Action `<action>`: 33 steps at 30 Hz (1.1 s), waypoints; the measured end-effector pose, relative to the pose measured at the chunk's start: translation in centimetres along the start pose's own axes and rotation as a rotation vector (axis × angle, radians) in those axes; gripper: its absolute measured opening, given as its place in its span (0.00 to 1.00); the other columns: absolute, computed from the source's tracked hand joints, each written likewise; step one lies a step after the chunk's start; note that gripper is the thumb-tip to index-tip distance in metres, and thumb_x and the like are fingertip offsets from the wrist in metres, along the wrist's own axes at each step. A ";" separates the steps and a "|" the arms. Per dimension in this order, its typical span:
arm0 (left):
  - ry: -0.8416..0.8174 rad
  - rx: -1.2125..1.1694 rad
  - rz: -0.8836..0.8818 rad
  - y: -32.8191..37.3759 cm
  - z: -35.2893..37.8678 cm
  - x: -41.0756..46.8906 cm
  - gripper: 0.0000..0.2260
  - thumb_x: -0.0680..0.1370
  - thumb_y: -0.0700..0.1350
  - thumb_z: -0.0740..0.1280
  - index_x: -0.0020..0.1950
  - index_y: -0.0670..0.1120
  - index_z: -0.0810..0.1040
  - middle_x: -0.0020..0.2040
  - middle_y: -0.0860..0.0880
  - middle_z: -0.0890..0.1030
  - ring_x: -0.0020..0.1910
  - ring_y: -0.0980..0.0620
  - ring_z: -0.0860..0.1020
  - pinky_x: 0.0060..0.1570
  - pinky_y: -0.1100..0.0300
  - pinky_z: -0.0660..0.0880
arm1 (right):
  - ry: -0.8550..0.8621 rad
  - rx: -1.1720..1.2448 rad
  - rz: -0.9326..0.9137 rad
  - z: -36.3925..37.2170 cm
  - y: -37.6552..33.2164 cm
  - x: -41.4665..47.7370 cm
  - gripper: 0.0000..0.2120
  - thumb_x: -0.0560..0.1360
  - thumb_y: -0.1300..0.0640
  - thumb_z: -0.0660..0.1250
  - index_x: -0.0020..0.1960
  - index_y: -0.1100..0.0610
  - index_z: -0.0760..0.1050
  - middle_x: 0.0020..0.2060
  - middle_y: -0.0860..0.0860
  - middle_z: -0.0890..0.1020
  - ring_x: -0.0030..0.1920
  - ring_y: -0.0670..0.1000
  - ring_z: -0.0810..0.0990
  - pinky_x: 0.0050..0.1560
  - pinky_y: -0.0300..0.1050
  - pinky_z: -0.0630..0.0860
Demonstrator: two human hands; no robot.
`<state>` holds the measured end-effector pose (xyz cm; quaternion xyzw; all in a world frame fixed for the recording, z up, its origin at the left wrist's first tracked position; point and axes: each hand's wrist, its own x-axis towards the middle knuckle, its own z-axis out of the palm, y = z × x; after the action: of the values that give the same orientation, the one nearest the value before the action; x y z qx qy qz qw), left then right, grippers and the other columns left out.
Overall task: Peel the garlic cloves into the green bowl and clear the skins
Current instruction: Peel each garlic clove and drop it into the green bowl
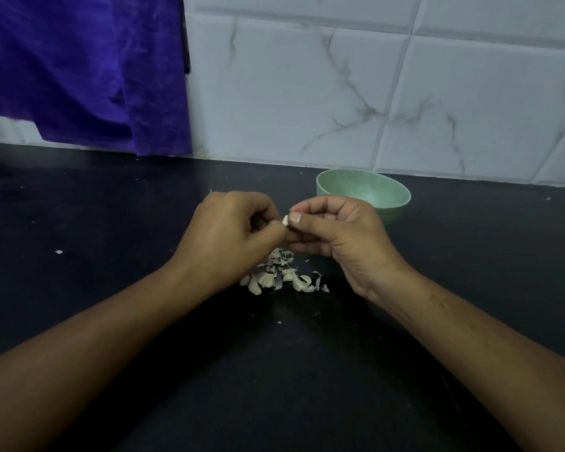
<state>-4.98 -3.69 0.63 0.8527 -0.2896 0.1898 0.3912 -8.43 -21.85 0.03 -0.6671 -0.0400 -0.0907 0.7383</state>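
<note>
- A black counter (111, 223) is seen below a wall of white marbled tiles (307, 93); a purple cloth (79, 66) hangs over the wall, up and to the left of the hands.
- The left hand (225, 236) and right hand (333, 230) are held together above the counter, fingertips meeting.
- A garlic clove (285, 220) is pinched between the two hands: the right thumb and forefinger are pressed on it, and the curled left fingers are closed against it from the other side.
- Neither hand is spread; the remaining fingers are curled inward.
- A green bowl (372, 187) stands just behind the right hand, near the wall; its visible inside shows nothing.
- A pile of cloves and skins (281, 275) lies on the counter directly below the hands.
- A few stray flakes of skin (58, 252) are scattered well to the left.
</note>
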 end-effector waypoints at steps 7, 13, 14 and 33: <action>-0.085 -0.145 -0.055 -1.4 -0.3 0.5 0.10 0.79 0.50 0.64 0.42 0.51 0.83 0.35 0.49 0.84 0.36 0.48 0.84 0.41 0.42 0.82 | -0.062 -0.012 -0.003 -0.2 -0.2 0.1 0.06 0.76 0.67 0.73 0.53 0.66 0.81 0.43 0.62 0.87 0.41 0.55 0.87 0.48 0.51 0.86; -0.031 -0.103 -0.013 -1.3 -0.3 0.7 0.08 0.80 0.52 0.73 0.44 0.51 0.84 0.35 0.52 0.84 0.34 0.55 0.84 0.39 0.51 0.81 | 0.006 -0.059 -0.058 -0.5 0.1 0.2 0.06 0.76 0.69 0.72 0.53 0.68 0.80 0.42 0.63 0.86 0.40 0.54 0.87 0.45 0.49 0.86; -0.030 -0.104 -0.010 -1.2 -0.2 0.6 0.06 0.79 0.52 0.74 0.45 0.51 0.85 0.35 0.54 0.84 0.34 0.57 0.83 0.39 0.54 0.80 | 0.010 -0.071 -0.070 -0.4 0.1 0.2 0.06 0.76 0.69 0.72 0.53 0.68 0.80 0.42 0.63 0.86 0.39 0.54 0.87 0.45 0.49 0.86; -0.031 -0.388 -0.225 -1.1 0.3 0.5 0.03 0.77 0.47 0.77 0.45 0.50 0.89 0.37 0.47 0.87 0.38 0.47 0.86 0.46 0.41 0.85 | 0.073 -0.156 -0.227 0.1 0.6 0.2 0.05 0.74 0.69 0.75 0.49 0.67 0.82 0.40 0.64 0.86 0.44 0.64 0.87 0.51 0.59 0.85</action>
<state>-3.83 -3.52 0.09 0.7913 -0.2296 0.0724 0.5620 -8.11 -21.68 -0.52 -0.7100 -0.0811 -0.2009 0.6701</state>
